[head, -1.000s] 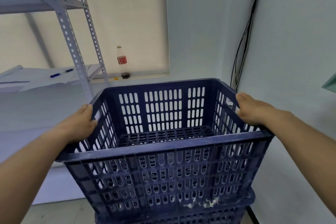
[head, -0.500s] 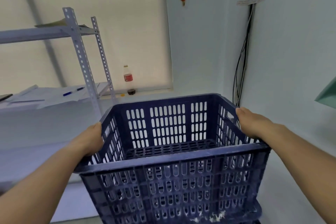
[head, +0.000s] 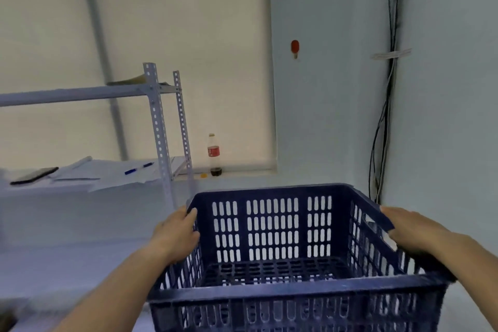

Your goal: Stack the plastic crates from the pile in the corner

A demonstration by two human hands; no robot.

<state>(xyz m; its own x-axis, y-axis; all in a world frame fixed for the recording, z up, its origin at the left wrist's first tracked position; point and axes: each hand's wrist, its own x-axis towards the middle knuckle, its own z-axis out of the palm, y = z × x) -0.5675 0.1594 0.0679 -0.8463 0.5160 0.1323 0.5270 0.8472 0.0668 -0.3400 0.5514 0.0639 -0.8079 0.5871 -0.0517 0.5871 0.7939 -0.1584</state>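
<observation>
Near the corner, both hands, left (head: 176, 237) and right (head: 412, 232), grip the blue crate (head: 272, 240) by its side rims; keeping it level should seat it squarely.

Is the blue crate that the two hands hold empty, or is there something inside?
Empty. The slotted floor of the blue crate shows bare from wall to wall, nothing lying on it.

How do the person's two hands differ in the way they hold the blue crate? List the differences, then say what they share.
1. The left hand grips the crate near its far left corner; the right hand sits further along the right rim.
2. The left hand's thumb hooks inside over the rim; the right hand lies flatter over its rim, beside a handle cut-out.

Shared: both are bare and closed on the crate's top edge.
</observation>
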